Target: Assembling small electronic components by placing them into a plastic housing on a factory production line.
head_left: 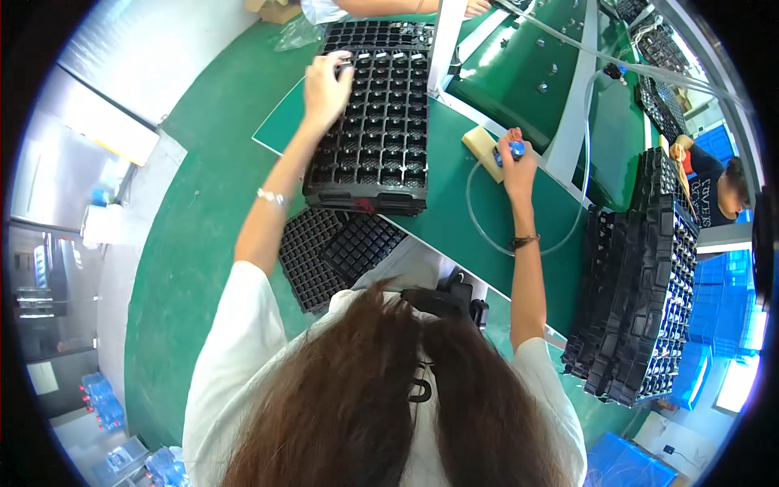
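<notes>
My left hand (327, 93) is over the far left corner of a black tray (367, 154) with rows of square cells. Its fingers are closed and pinched at a cell; a small dark part shows by the fingertips, too small to name. On the right, my right hand (518, 169) is closed round a small blue tool (514, 150), with something reddish at its far end. That hand is beside a pale yellow foam block (484, 152) on the green table (454, 195). A clear hose (485, 236) loops round under my right wrist; where it joins the tool is hidden.
A green conveyor belt (519, 73) carrying several small metal parts runs beyond the table. Tall stacks of black trays (629, 300) stand at the right. More black trays (357, 243) lie below the table edge. A co-worker (714, 191) is at far right; another person's arm (389, 6) reaches in at the top.
</notes>
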The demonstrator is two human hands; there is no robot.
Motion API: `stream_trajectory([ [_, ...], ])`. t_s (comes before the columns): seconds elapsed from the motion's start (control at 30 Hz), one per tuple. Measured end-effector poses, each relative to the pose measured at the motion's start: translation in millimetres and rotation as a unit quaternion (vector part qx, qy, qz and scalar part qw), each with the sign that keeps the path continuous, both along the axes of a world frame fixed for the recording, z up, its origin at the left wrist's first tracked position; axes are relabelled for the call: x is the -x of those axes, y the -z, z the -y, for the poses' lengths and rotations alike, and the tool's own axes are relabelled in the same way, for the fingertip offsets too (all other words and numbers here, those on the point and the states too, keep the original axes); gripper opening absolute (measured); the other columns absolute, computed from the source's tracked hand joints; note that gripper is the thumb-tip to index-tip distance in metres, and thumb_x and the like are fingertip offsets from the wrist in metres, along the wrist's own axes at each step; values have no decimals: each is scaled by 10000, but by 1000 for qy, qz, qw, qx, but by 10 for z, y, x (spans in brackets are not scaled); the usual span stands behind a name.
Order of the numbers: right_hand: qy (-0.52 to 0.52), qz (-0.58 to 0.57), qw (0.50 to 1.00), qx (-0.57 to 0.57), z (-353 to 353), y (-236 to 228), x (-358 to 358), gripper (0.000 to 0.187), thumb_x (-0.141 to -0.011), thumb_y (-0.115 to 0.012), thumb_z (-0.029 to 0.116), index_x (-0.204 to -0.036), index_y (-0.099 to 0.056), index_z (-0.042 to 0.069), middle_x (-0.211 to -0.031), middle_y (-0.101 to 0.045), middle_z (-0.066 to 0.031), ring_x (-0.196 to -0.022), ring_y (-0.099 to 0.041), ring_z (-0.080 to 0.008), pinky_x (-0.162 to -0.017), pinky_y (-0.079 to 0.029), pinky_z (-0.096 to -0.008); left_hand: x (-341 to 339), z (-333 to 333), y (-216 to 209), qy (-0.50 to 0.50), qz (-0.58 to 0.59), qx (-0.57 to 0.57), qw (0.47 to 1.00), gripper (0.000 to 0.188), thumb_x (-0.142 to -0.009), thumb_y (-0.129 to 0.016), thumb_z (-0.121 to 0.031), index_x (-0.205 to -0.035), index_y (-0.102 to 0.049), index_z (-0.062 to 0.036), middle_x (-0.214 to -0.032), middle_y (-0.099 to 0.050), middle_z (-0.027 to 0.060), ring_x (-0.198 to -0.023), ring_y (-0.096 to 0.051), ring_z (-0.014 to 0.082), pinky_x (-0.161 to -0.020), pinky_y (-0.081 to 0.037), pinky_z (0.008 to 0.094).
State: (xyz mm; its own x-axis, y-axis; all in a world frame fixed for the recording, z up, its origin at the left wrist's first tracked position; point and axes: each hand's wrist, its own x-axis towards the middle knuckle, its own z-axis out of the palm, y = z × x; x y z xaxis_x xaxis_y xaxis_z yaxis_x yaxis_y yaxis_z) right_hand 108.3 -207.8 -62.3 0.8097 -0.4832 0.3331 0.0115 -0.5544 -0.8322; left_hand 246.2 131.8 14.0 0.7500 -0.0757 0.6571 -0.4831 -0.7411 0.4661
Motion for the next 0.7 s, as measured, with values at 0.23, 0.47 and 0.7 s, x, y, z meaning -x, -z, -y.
stream_trajectory([
  [0.23, -21, -33, 999, 14, -7, -50, -27, 390, -750, -695, 359, -833, -568, -1, -797, -597, -159, -759, -603, -310, -665, -461, -361, -785, -315, 294, -12, -103, -228, 968, 316, -789, -629, -269, -1090, -626, -175, -1083, -537, 128, -983, -519, 306, -861, -440, 391],
  [0.47, -63, -5, 995, 77, -62, -242, 276, 587, -644, -781, 332, -1109, -556, 52, -1005, -537, -91, -692, -503, -199, -618, -438, -295, -862, -346, 244, 46, -44, -248, 967, 238, -775, -629, -211, -981, -659, -95, -1049, -562, 102, -976, -542, 280, -854, -445, 380],
  [0.7, -65, -23, 995, 67, 1, -164, 425, 594, -654, -778, 286, -1141, -534, 48, -983, -522, -73, -693, -472, -176, -629, -439, -277, -843, -370, 153, 75, -61, -154, 983, 230, -843, -532, -231, -932, -645, -52, -973, -623, 130, -853, -600, 288, -777, -470, 357],
])
